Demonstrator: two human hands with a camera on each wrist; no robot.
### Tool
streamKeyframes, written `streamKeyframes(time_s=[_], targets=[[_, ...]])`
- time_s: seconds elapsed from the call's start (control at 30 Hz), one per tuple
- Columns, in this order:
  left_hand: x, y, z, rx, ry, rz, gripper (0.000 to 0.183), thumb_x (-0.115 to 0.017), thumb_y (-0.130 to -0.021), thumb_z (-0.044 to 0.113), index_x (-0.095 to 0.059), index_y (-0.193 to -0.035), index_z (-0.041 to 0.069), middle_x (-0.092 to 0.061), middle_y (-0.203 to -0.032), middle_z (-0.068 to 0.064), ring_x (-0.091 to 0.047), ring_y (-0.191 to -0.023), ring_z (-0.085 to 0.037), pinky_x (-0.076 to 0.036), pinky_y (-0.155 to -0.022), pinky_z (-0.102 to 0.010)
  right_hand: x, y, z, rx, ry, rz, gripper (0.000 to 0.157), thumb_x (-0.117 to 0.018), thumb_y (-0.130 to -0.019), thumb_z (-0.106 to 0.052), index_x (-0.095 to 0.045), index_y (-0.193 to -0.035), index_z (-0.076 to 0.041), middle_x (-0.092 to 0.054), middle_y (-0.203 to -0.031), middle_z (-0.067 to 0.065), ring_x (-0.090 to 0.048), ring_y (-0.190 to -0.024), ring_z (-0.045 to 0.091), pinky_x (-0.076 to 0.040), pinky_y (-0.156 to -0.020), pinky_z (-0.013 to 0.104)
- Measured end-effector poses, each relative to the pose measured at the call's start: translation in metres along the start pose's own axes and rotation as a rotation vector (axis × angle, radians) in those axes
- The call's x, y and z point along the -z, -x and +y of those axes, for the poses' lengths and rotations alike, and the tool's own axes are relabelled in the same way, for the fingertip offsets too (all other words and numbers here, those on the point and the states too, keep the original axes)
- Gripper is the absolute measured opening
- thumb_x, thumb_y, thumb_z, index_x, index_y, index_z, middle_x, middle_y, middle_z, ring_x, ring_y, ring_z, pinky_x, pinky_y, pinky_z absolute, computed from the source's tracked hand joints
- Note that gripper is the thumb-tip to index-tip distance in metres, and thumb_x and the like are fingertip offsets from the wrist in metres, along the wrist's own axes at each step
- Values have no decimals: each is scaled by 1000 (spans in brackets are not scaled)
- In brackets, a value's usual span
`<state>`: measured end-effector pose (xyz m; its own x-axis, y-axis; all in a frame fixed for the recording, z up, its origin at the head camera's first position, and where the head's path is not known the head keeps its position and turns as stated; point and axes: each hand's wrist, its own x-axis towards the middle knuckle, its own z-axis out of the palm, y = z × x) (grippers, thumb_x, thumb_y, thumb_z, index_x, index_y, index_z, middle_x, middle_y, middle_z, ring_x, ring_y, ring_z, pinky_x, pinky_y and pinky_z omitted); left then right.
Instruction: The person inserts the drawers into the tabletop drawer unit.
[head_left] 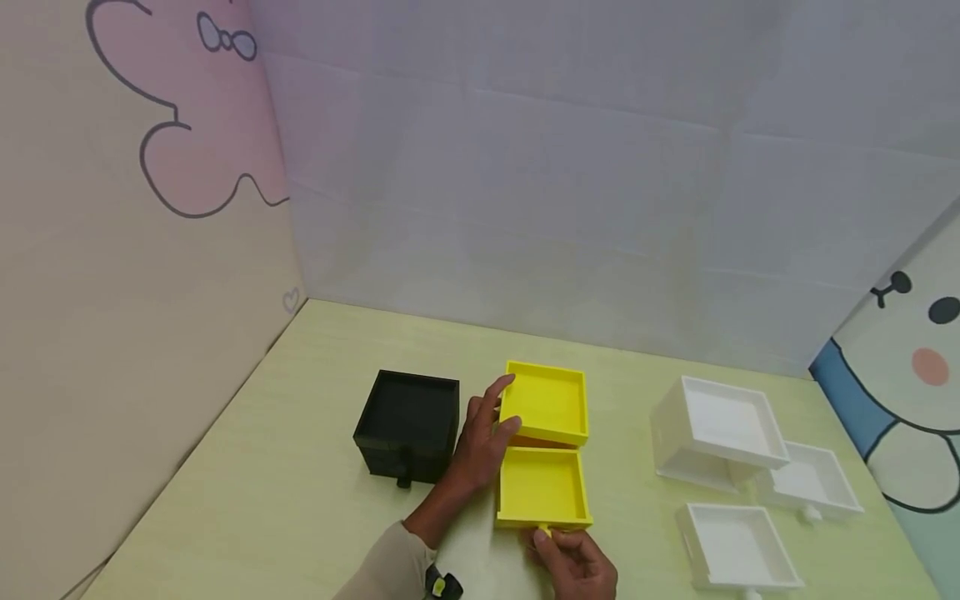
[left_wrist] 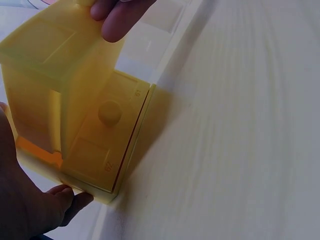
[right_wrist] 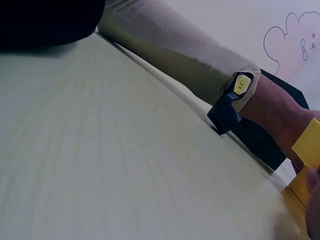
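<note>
"Question: what stands left of the square yellow plastic box (head_left: 544, 404)?"

"A square black plastic box (head_left: 408, 425). Then the left hand (head_left: 478, 446), gripping the yellow box's side."

"And just in front of the yellow box?"

"A flat yellow plastic drawer (head_left: 542, 487). The right hand (head_left: 582, 568) pinches its knob (head_left: 545, 529)."

"What's right of the yellow box?"

"A square white plastic box (head_left: 735, 419) and two flat white plastic drawers (head_left: 738, 537) (head_left: 810, 479)."
</note>
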<state>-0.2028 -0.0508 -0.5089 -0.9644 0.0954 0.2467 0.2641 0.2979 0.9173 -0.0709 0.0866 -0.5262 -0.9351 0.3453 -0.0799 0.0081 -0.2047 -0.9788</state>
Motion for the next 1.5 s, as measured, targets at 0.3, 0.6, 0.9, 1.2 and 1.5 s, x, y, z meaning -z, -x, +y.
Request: streamKeyframes(time_s=[0.3, 0.6, 0.9, 1.2, 1.5], targets=[[3, -1, 1, -17, -11, 8, 55, -49, -99, 34, -35, -152, 37, -43, -116, -12, -52, -110, -28, -45, -90, -49, -4, 0, -3, 36, 4, -16, 20, -74, -82, 8, -57, -85, 18, -74, -83, 9, -74, -75, 24, -58, -63, 35], [9, 0, -1, -7, 16, -11, 55, -48, -100, 31, -33, -153, 36, -41, -120, -12, -51, -114, -28, -43, -93, -52, -7, -3, -5, -8, 7, -25, 15, -70, -85, 11, -57, -88, 19, -73, -86, 17, -74, -77, 23, -58, -64, 33], [9, 1, 0, -11, 16, -5, 56, -49, -99, 32, -34, -153, 35, -41, -118, -12, -49, -113, -28, -42, -97, -52, -8, -6, -8, -100, 19, 26, 9, -71, -85, 9, -64, -83, 5, -72, -89, 24, -74, -79, 27, -59, -66, 36], [9, 0, 1, -6, -15, 2, 57, -49, -98, 31, -35, -153, 33, -42, -118, -14, -51, -113, -30, -43, -96, -51, -10, -6, -8, -48, 20, 0, 9, -72, -84, 9, -63, -85, 9, -72, -88, 24, -74, -78, 28, -58, -65, 37], [8, 1, 2, 0, -25, 1, 57, -49, -97, 30, -35, -153, 34, -42, -119, -14, -50, -111, -30, -43, -95, -51, -11, -5, -6, -12, 27, 7, 10, -73, -84, 9, -63, -84, 9, -72, -86, 24, -74, -76, 28, -58, -64, 37]])
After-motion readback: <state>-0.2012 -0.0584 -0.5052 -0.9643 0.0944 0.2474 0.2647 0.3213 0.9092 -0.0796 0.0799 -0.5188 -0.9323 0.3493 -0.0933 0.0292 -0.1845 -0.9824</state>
